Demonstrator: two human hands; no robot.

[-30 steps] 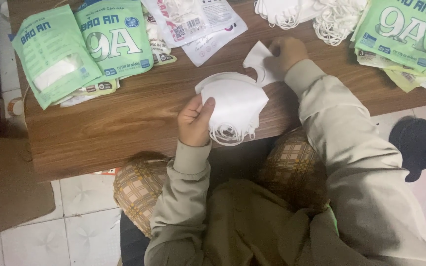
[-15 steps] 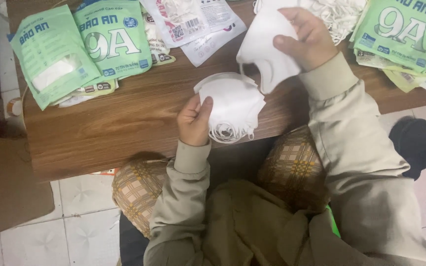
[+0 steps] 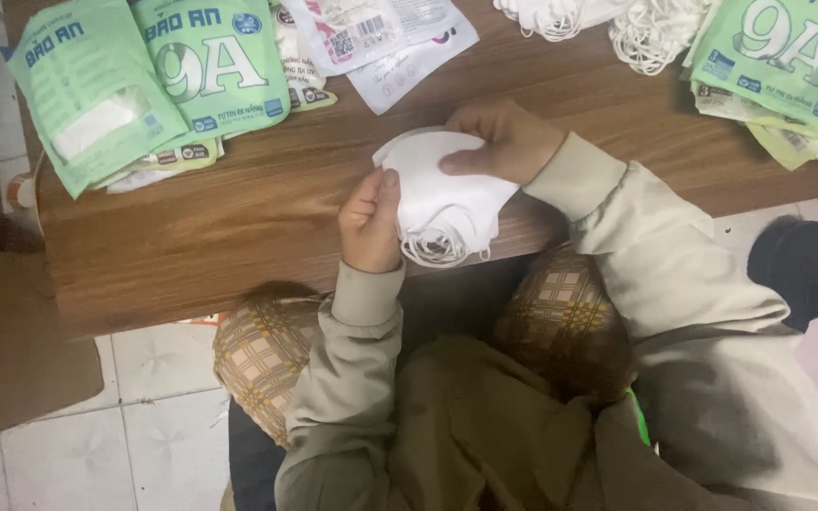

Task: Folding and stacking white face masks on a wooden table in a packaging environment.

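Basically brown wooden worktop (image 3: 239, 227) carries two green mask packets (image 3: 144, 80) far left, more green ones far right (image 3: 788, 66). Near its front edge, one stack of white face masks (image 3: 447, 203), ear loops dangling; left hand (image 3: 371, 222) fingers clamp stack's side, right hand (image 3: 504, 142) fingers press on top.

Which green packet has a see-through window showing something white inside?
The pale green flat plastic packet at the table's far left corner, lying slanted. Its clear window shows white inside; the other green packets show only printed fronts.
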